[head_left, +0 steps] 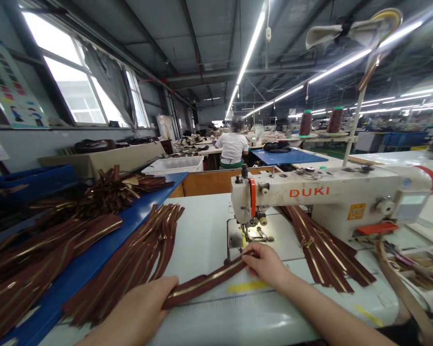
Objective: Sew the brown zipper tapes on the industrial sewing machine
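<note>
A brown zipper (207, 282) with gold teeth stretches between my two hands, in front of the sewing machine (274, 192). My left hand (147, 300) is closed around its left end. The thumb and fingers of my right hand (263, 264) pinch the other end, just short of the metal needle plate (234, 240). The machine's lamp lights the area around the needle and presser foot. Left of my hands, a bundle of brown zippers (130, 259) lies on the pale machine table (198, 216). More zippers (328, 254) are fanned out under the machine arm on the right.
On the far left, piles of brown zippers (50, 245) cover a blue board (171, 185). A tray of small items (418, 269) sits at the right edge. Thread cones (305, 123) stand behind the machine. A person in a white shirt (233, 148) sits ahead, facing away.
</note>
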Tool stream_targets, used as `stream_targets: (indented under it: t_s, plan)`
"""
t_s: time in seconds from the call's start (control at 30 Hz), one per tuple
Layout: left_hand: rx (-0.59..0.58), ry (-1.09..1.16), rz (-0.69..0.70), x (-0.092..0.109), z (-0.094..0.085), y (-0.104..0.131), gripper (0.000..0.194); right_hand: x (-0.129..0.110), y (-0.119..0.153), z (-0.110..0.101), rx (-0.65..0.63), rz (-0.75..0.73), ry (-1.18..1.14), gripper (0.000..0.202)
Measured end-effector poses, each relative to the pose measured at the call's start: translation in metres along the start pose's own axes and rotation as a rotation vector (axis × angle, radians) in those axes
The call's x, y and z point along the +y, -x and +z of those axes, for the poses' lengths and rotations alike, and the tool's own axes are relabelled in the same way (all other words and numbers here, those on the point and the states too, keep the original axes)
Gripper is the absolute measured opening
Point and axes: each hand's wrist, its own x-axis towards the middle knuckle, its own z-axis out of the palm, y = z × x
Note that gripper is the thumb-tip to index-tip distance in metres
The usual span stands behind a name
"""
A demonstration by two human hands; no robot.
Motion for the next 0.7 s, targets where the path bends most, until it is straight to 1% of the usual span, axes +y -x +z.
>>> stream_targets:
  t_s: [0.07, 0.13, 0.2, 0.27, 0.37, 0.43, 0.47, 0.53, 0.6, 0.7]
  plan:
    - [0.032, -0.097, 0.022, -0.001, 0.005, 0.002, 0.035, -0.002, -0.013, 0.011, -0.024, 0.024, 0.005, 0.009]
    - [0.099, -0.182, 0.083, 0.005, 0.013, -0.001, 0.044, -0.005, -0.023, 0.015, -0.075, 0.069, 0.016, 0.011]
    - [0.163, -0.240, 0.176, 0.015, 0.023, -0.010, 0.052, -0.008, -0.028, 0.014, -0.122, 0.116, 0.032, 0.013]
    - [0.216, -0.244, 0.303, 0.028, 0.036, -0.025, 0.055, -0.011, -0.029, 0.011, -0.155, 0.143, 0.051, 0.013]
    - [0.318, -0.168, 0.523, 0.051, 0.053, -0.055, 0.052, -0.015, -0.028, 0.007, -0.193, 0.157, 0.090, 0.014]
    - [0.397, -0.098, 0.605, 0.064, 0.060, -0.073, 0.043, -0.015, -0.028, 0.005, -0.211, 0.154, 0.132, 0.016]
    - [0.427, -0.068, 0.624, 0.070, 0.062, -0.082, 0.036, -0.015, -0.028, 0.004, -0.213, 0.147, 0.160, 0.018]
    - [0.464, -0.021, 0.638, 0.077, 0.065, -0.094, 0.028, -0.014, -0.029, -0.002, -0.188, 0.109, 0.228, 0.023]
    - [0.475, 0.006, 0.642, 0.078, 0.067, -0.100, 0.027, -0.013, -0.027, -0.011, -0.118, 0.029, 0.305, 0.024]
    - [0.500, 0.053, 0.635, 0.076, 0.070, -0.102, 0.028, -0.010, -0.021, -0.030, 0.008, -0.111, 0.402, 0.016]
